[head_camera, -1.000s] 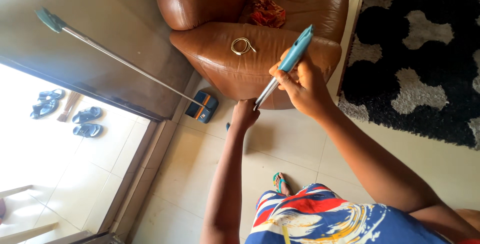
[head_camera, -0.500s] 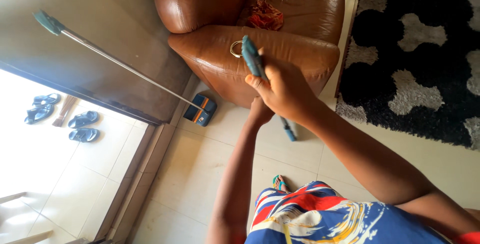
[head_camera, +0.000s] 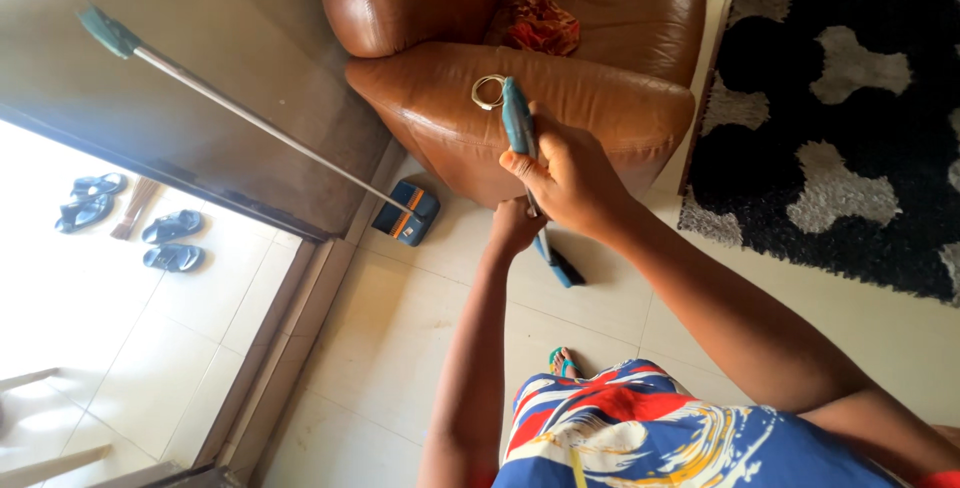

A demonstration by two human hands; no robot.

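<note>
Mop (head_camera: 250, 123) leans on the wall far left, head by the sofa base. Left hand (head_camera: 515, 226) closed on the broom (head_camera: 520, 123) shaft low down. Right hand (head_camera: 570, 178) grips it higher. Long axis near-vertical, teal handle end pointing up over brown sofa arm (head_camera: 600, 108), bristles on floor tiles.

Broom head (head_camera: 563, 268) half-hidden behind the left hand (head_camera: 515, 225); sofa (head_camera: 560, 58) cropped at top edge.
</note>
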